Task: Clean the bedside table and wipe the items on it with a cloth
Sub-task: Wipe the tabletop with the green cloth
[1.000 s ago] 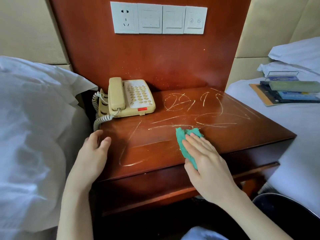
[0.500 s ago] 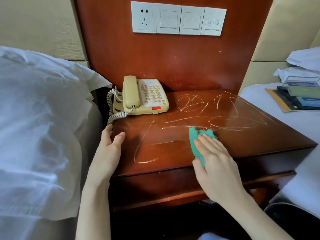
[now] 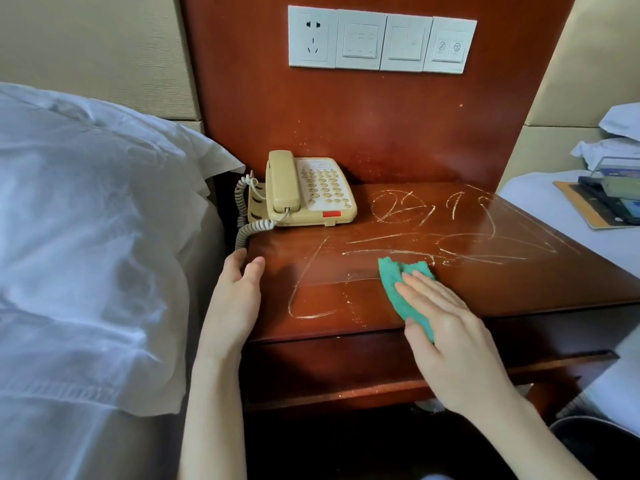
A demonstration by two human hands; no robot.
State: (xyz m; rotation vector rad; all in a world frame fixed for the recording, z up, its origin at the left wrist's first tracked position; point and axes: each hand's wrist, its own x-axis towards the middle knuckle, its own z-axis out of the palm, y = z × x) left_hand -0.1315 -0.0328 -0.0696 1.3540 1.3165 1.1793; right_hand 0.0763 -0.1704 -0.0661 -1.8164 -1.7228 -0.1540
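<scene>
Your right hand (image 3: 446,327) presses the crumpled green cloth (image 3: 398,289) flat on the dusty, line-streaked reddish worktop (image 3: 519,282); your left hand (image 3: 235,299) rests relaxed at its left edge.

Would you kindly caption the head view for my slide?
Right hand presses a green cloth onto the scribbled bedside table; left hand steadies its edge.

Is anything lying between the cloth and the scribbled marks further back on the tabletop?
Nothing visible. The green cloth under the right hand faces bare wood up to the marks; the telephone sits back-left.
</scene>
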